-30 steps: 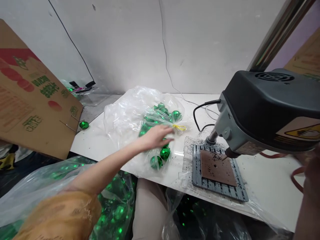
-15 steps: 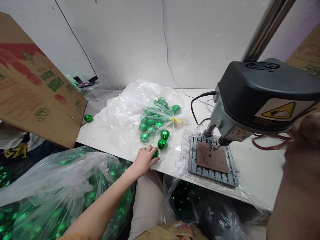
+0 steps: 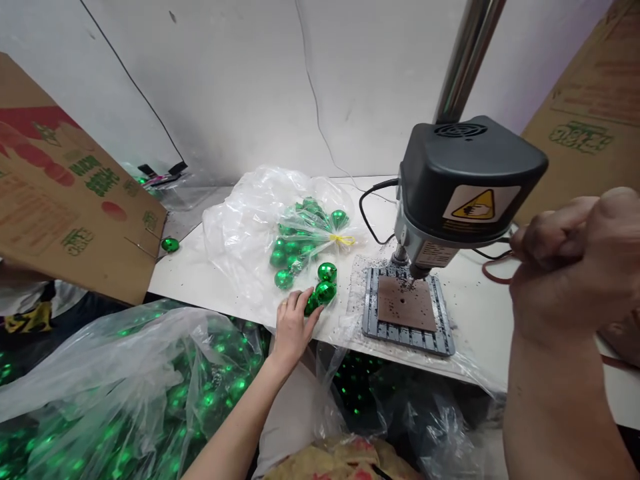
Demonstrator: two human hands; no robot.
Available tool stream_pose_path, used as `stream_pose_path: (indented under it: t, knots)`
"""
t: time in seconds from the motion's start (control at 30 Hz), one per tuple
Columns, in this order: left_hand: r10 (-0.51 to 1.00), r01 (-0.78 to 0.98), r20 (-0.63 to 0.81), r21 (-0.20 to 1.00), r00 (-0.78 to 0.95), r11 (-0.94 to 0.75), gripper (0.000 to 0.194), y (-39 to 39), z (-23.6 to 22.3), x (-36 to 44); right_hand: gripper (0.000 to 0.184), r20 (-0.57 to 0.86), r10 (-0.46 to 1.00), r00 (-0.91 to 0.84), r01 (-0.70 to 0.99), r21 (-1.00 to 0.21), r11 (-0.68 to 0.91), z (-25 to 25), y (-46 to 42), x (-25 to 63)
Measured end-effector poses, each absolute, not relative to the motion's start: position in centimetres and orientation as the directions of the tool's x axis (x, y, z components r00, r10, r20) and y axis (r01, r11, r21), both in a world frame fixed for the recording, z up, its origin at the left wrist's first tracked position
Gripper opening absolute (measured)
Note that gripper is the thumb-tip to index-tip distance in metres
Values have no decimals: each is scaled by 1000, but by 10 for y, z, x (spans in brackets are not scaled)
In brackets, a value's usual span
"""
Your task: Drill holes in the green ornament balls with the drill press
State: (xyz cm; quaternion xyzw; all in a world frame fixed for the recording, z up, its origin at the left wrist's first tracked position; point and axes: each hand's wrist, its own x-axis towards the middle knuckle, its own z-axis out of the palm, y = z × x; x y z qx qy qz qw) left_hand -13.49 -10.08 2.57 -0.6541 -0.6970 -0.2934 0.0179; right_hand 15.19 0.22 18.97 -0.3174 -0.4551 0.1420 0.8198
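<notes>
My left hand [image 3: 294,320], at the front edge of the white table, has its fingers and thumb closed around a shiny green faceted bauble [image 3: 311,305]. Touching its fingertips is a second green bauble [image 3: 326,292], and a third bauble [image 3: 327,271] lies just behind. My right hand [image 3: 575,253] is curled into a fist beside the head of a black and grey bench drill press [image 3: 470,173]; whatever it grips is hidden. Under the drill, a brown plate [image 3: 405,303] with a hole lies on the slotted grey base [image 3: 373,327], strewn with dark chips.
Behind the left hand, a clear plastic bag [image 3: 240,213] with a yellow tie holds green baubles. A larger bag of baubles [image 3: 150,387] fills the lower left. Cardboard boxes [image 3: 75,193] flank the table [image 3: 180,273] on both sides. A lone bauble [image 3: 170,245] sits by the left box.
My left hand has shifted slightly forward among the loose baubles, its fingers now touching two of them. The view has turned right, bringing my right fist more fully into sight.
</notes>
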Motion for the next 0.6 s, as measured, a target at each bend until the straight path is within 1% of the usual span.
stream_pose_path:
  t: [0.03,0.07,0.1,0.13,0.17,0.2,0.23,0.27,0.3,0.37,0.47,0.6]
  knots:
    - [866,886,466,459,-180,-63,38,-99,30,-131,44,667,511,542,20,-618,786,189,2,151]
    - [846,823,487,557,-217,-110,39,-97,36,-126,43,676,496,544,-11,-586,810,189,3,150]
    - [846,720,465,677,-261,-150,39,-94,41,-119,43,683,483,549,-30,-561,827,189,2,149]
    - [867,571,397,804,-302,-169,41,-90,47,-112,42,688,473,551,-31,-550,835,189,2,148]
    - [899,382,295,910,-324,-161,42,-86,52,-105,42,688,473,550,-33,-548,836,189,2,147]
    - [935,178,175,976,-309,-124,45,-81,58,-97,43,690,472,548,-35,-545,837,189,2,147]
    - [962,-16,59,998,-265,-66,47,-76,62,-89,43,697,468,543,-37,-536,843,189,2,147]
    - [979,-179,-36,984,-201,0,48,-71,66,-82,43,707,456,541,-40,-520,853,189,2,147]
    - [986,-303,-102,951,-134,57,49,-65,68,-76,43,714,452,535,-46,-510,859,189,2,148]
    - [986,-450,-163,884,-35,130,49,-57,69,-67,43,726,435,533,-56,-482,874,189,4,149]
    - [985,-511,-175,846,2,151,49,-50,62,-56,40,748,429,505,-59,-466,883,188,6,152]
    - [988,-432,-133,898,-72,89,52,-41,43,-43,41,777,414,475,-60,-441,896,186,7,154]
